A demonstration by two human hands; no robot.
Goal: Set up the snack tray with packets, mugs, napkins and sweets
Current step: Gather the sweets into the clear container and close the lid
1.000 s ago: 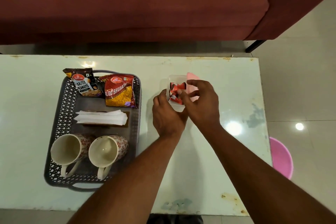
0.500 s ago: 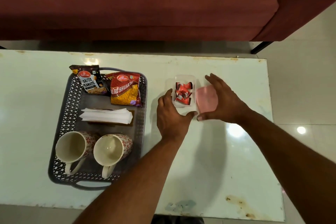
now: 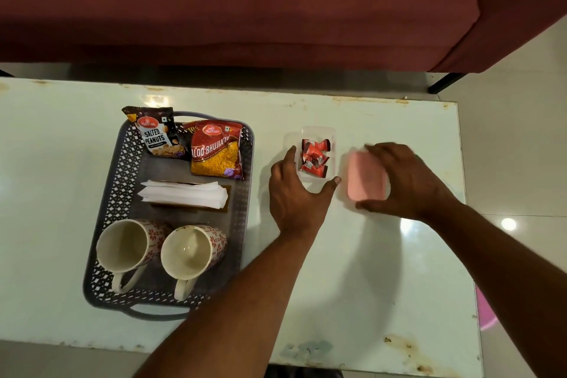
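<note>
A grey lattice tray on the left of the table holds a salted peanuts packet, an aloo bhujia packet, a stack of white napkins and two patterned mugs. Right of the tray stands a clear box with several red-wrapped sweets. My left hand cups the box's near left corner, thumb and finger touching it. My right hand holds the pink lid against the table, right of the box.
A maroon sofa fills the far side beyond the table. The white table has rust spots along its edges. A pink tub shows on the floor at the table's right edge.
My right hand lifted the pink lid off the sweets box and carried it right, down onto the table. My left hand stayed at the box.
</note>
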